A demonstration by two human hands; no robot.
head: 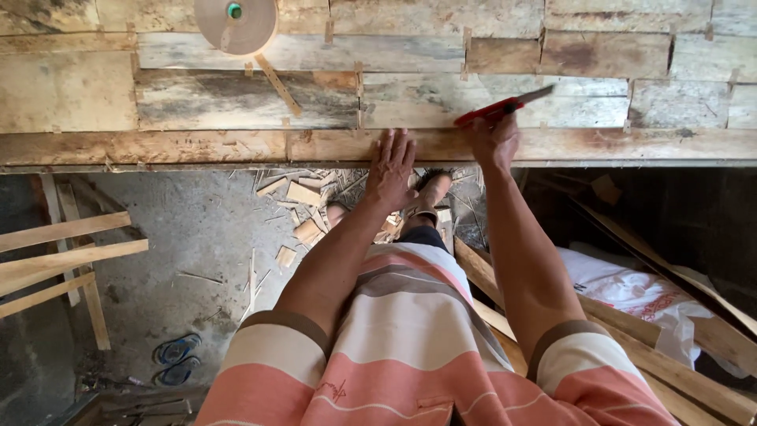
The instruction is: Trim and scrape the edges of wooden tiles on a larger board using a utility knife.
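Observation:
My left hand (392,167) lies flat with fingers spread on the front edge of a rough wooden plank bench (236,146). My right hand (495,140) grips a red utility knife (501,107), its blade pointing up and to the right over the planks. Both hands are close together at the bench's front board. A roll of tan tape (235,22) sits on the planks at the far left, well away from both hands.
Below the bench is a grey concrete floor with wood scraps (303,207) and a pair of blue sandals (177,359). Loose wooden slats (63,264) lie at the left. At the right are long boards (670,371) and a white sack (631,292).

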